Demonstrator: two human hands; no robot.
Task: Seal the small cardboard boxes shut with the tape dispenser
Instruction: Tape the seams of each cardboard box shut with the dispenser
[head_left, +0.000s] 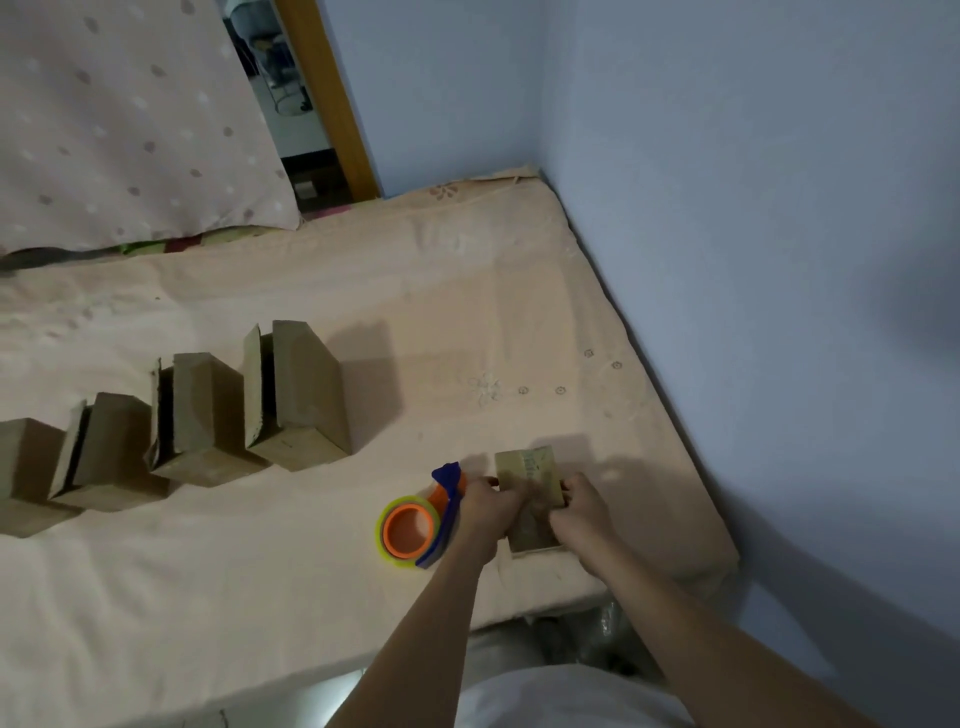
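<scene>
A small cardboard box lies on the bed near its right front corner, a strip of clear tape showing on its top. My left hand presses on the box's left side and my right hand grips its right side. Just left of my left hand lies the tape dispenser: a blue frame, an orange hub and a yellowish roll. It rests on the sheet, and I cannot tell whether my left hand touches it. Several more cardboard boxes stand in a row to the left with their flaps ajar.
The bed sheet is pale peach and wrinkled. A dotted pillow leans at the back left. Blue walls close the right side and back. The bed's front edge runs just under my forearms.
</scene>
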